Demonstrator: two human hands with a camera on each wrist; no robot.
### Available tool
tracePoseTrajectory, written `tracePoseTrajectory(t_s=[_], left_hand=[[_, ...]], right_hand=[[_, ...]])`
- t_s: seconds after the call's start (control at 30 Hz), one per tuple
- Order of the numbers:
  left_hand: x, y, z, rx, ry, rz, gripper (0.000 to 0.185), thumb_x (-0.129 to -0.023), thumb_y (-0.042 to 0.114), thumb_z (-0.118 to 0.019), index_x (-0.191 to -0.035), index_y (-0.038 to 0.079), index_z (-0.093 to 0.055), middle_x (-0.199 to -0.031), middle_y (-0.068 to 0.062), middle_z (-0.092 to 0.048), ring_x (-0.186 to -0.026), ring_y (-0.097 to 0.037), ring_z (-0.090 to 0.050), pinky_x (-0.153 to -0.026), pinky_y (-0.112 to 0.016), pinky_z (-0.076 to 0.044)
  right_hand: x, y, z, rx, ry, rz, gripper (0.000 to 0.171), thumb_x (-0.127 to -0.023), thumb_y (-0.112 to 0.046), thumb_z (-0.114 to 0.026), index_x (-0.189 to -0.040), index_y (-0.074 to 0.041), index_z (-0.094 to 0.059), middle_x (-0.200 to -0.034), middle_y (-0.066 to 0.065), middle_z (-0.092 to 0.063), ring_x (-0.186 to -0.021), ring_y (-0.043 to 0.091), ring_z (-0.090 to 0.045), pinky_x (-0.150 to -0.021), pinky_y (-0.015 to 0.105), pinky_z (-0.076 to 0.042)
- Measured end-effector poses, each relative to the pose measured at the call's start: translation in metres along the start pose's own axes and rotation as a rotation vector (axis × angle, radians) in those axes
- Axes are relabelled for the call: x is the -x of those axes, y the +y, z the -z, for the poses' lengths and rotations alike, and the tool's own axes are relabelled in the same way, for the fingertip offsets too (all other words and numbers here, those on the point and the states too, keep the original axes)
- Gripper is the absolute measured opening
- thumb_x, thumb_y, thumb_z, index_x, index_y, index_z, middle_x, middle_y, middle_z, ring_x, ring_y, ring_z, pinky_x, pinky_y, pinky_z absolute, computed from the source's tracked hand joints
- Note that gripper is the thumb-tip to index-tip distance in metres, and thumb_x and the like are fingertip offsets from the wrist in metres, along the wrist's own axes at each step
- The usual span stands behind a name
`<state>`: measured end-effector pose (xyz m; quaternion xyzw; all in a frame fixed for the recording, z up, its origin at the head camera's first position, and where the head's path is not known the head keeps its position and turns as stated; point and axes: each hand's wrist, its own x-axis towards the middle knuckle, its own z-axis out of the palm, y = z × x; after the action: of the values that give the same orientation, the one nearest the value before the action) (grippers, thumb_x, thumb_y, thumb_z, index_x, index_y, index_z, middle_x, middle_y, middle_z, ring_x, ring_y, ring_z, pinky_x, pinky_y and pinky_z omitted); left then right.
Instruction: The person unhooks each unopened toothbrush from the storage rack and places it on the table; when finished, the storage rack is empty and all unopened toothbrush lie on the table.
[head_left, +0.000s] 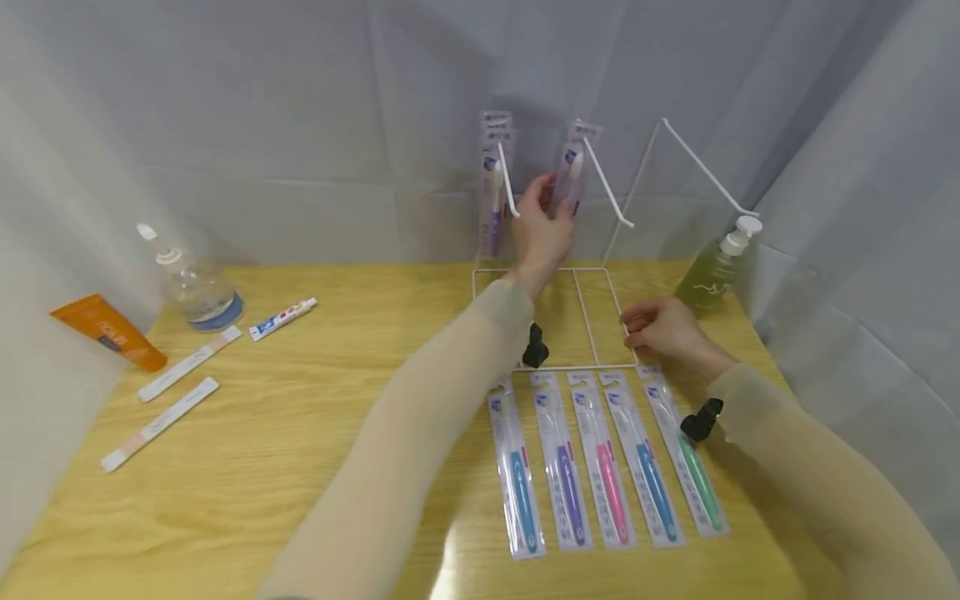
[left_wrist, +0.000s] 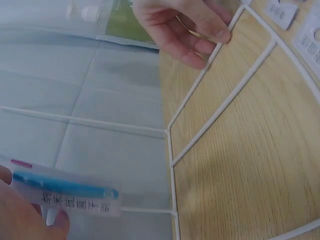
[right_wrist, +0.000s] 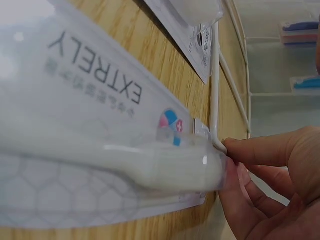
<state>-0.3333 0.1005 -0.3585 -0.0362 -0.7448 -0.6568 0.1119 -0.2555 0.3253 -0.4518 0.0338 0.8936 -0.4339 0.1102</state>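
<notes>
My left hand (head_left: 543,233) pinches a packaged toothbrush (head_left: 572,171) at the middle hook of a white wire rack (head_left: 577,367). The pack's top is at the hook's wire, and its blue handle (left_wrist: 65,189) shows in the left wrist view. Along the rack's base, the right hand (head_left: 667,333) grips the right side wire between thumb and fingers, near the front corner. More packaged toothbrushes (head_left: 491,200) hang on the left hook, one behind another. In front of the rack lies a row of several packaged toothbrushes, among them a pink one (head_left: 611,483) and a green one (head_left: 697,479).
The rack's right hook (head_left: 708,167) has nothing on it. A green pump bottle (head_left: 708,271) stands behind the right hand. On the left are a clear pump bottle (head_left: 198,287), an orange tube (head_left: 112,333), a small toothpaste tube (head_left: 283,319) and two slim white packets (head_left: 161,423).
</notes>
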Motion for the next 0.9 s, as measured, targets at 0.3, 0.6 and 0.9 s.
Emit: tracePoseTrajectory(t_s=[0.3, 0.6, 0.9], left_hand=[[-0.009, -0.012, -0.003, -0.071, -0.071, -0.011, 0.030, -0.111, 0.010, -0.066, -0.140, 0.017, -0.070, -0.138, -0.002, -0.076, -0.119, -0.014, -0.073, -0.105, -0.024, -0.062], [-0.039, -0.042, -0.019, -0.125, -0.093, -0.043, 0.026, -0.109, 0.017, -0.072, -0.134, 0.023, -0.074, -0.134, 0.005, -0.079, -0.112, -0.007, -0.075, -0.098, -0.021, -0.064], [-0.001, 0.013, -0.002, -0.160, -0.243, -0.109, 0.035, -0.111, 0.007, -0.063, -0.146, 0.011, -0.065, -0.134, -0.011, -0.078, -0.111, -0.023, -0.078, -0.093, -0.027, -0.067]], right_hand=[[0.001, 0.000, 0.002, 0.019, 0.002, -0.005, 0.048, -0.088, 0.007, -0.085, -0.133, 0.013, -0.070, -0.112, 0.025, -0.078, -0.074, 0.003, -0.069, -0.065, 0.019, -0.067], [0.000, 0.000, 0.000, 0.033, -0.005, 0.000, 0.047, -0.089, 0.007, -0.085, -0.133, 0.013, -0.071, -0.114, 0.026, -0.078, -0.075, 0.002, -0.069, -0.067, 0.019, -0.068], [-0.006, 0.001, 0.000, 0.027, -0.025, 0.013, 0.047, -0.089, 0.007, -0.084, -0.134, 0.014, -0.070, -0.107, 0.021, -0.078, -0.074, 0.004, -0.069, -0.067, 0.019, -0.068]])
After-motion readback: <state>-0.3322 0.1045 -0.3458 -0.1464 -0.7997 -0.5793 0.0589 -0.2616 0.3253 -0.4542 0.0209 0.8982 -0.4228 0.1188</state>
